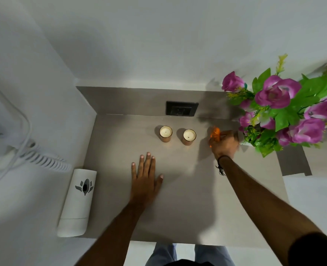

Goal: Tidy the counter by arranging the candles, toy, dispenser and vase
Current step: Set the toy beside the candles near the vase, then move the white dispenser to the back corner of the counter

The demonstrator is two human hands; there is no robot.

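Observation:
Two small candles in brown glass jars stand side by side near the back of the grey counter [120,198]: the left candle [165,132] and the right candle [189,135]. My right hand [225,144] is closed around an orange toy [214,133] just right of the candles, blurred by motion. The vase [247,144], white and mostly hidden, holds purple flowers and green leaves at the right edge. A white dispenser [77,203] with a grey leaf mark stands at the counter's left edge. My left hand [145,175] lies flat on the counter, fingers spread, holding nothing.
A black wall socket [182,108] sits on the back panel behind the candles. A white coiled cord [41,160] and a white appliance hang on the left wall. White walls close in the counter at the back and left.

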